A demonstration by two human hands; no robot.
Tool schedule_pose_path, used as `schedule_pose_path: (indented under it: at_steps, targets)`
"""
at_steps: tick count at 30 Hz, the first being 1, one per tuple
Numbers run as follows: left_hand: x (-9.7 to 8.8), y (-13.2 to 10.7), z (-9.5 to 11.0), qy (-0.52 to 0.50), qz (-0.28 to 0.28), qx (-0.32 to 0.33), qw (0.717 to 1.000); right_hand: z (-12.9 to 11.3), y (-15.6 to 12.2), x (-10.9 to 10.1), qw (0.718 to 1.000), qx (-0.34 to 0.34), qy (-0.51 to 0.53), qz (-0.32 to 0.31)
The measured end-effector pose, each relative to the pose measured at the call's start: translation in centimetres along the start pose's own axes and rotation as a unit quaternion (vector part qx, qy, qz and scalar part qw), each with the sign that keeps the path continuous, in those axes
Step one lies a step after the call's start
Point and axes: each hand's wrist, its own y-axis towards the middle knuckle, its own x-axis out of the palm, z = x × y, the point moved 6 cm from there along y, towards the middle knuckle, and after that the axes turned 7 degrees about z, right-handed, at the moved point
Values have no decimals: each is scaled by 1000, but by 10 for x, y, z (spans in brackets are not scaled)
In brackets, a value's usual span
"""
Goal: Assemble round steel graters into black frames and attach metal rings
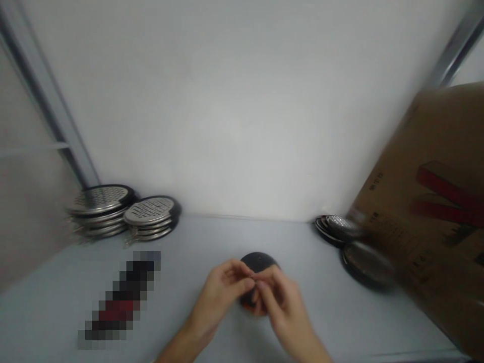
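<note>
My left hand (221,290) and my right hand (284,298) meet at the fingertips near the middle of the table. Both are closed in a pinch on something too small and blurred to name. Right behind and below the fingers is a round black disc (259,260), with a bit of orange-red showing at its near edge. My hands cover much of this disc, and whether they touch it I cannot tell.
Two stacks of round perforated metal discs with black rims, a larger one (100,199) and a smaller one (149,212), stand at the back left. More round dark-rimmed pieces (366,264) lie right, beside a large cardboard box (427,201). A pixelated patch covers the front left.
</note>
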Motion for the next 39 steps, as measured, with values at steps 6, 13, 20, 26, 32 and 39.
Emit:
schedule_pose_path:
  at_steps: [6,13,20,26,32,39]
  targets:
    - [5,-1,2,1,-20,-19,1000,2,2,-1,1000,0,2,5]
    - [16,-7,0,-56,-100,-82,990,3,4,-2,997,43,70,10]
    - [2,0,0,19,-33,-14,999,9,0,4,998,34,47,5]
    - [5,-2,2,12,-52,-33,998,11,5,1,997,46,52,20]
    - [2,-2,13,120,-52,50,990,12,6,-2,997,50,57,16]
    - [3,-12,37,349,3,215,912,12,-1,10,998,5,-28,-59]
